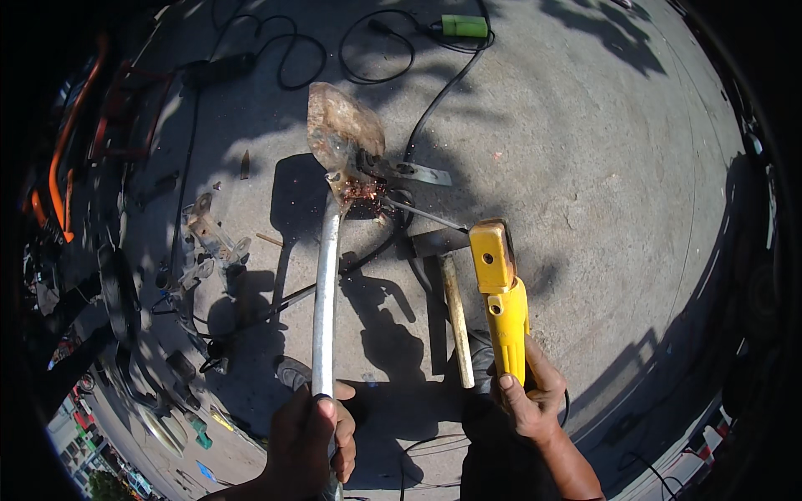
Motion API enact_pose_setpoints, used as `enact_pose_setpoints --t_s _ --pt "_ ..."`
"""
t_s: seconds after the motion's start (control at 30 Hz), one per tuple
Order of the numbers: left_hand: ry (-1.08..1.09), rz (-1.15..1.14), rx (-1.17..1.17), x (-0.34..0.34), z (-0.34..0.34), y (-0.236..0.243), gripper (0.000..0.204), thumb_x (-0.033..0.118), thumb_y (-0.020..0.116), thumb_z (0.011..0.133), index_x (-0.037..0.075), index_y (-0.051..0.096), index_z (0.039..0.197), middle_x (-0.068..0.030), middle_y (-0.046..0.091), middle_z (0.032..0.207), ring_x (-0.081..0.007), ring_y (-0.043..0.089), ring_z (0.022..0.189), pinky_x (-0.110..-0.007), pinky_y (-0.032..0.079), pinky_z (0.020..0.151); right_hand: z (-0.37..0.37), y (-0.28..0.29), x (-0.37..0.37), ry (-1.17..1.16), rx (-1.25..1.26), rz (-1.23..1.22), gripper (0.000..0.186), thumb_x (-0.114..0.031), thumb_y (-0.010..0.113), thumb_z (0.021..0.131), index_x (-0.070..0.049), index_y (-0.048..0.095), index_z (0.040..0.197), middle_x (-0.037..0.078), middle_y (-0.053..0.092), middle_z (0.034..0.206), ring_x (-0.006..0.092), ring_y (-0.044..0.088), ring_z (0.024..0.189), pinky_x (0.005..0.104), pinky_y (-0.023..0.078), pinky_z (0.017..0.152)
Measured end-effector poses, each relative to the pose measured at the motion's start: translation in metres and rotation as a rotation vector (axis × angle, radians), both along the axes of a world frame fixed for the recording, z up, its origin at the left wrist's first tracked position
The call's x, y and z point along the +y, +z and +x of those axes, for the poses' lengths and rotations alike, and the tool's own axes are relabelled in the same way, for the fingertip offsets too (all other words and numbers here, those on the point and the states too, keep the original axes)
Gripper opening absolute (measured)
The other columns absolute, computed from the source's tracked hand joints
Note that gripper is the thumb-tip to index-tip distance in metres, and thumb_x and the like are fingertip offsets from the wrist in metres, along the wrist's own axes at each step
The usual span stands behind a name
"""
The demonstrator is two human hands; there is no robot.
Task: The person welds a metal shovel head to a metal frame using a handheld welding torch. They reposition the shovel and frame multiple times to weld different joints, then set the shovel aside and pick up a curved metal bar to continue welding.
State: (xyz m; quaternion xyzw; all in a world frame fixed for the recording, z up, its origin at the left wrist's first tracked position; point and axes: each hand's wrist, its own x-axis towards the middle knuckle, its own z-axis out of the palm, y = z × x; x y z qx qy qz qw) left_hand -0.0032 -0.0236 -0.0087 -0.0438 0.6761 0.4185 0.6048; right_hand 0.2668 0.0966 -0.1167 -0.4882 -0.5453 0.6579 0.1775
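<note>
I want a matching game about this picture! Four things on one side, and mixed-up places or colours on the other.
Column one:
1. Left hand
2. Right hand
3. Hammer
4. Cylinder near the top edge

Column two:
A. Green
B. Gripping the yellow tool
C. Has a dark head and a pale handle
D. Wrapped around the silvery pole

Right pairs: 1-D, 2-B, 3-C, 4-A
</note>
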Motion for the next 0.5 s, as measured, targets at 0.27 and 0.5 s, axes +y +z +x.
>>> enact_pose_setpoints --t_s 0.27,0.5 --pt "-0.024 0.005 0.021 0.0012 0.0003 0.0014 0.055 0.048 0.055 0.102 -0.004 0.048 0.115 -0.0040 0.050 0.067 -0.0125 0.050 0.042 -0.029 0.046 0.037 -0.0050 0.0066 0.0022 -0.034 -0.037 -0.034 0.061 -0.014 0.074 0.092 0.010 0.049 0.141 0.017 0.072 0.106 0.0169 0.070 0.090 0.0272 0.053 0.081" --pt "-0.037 -0.024 0.025 0.0020 0.0008 0.0022 0.056 0.050 0.056 0.101 -0.004 0.048 0.115 -0.0040 0.049 0.066 -0.0123 0.049 0.042 -0.029 0.045 0.037 -0.0062 0.0068 0.0026 -0.018 -0.031 -0.015 0.060 -0.013 0.074 0.091 0.009 0.050 0.141 0.017 0.072 0.108 0.0175 0.070 0.093 0.0274 0.053 0.083"
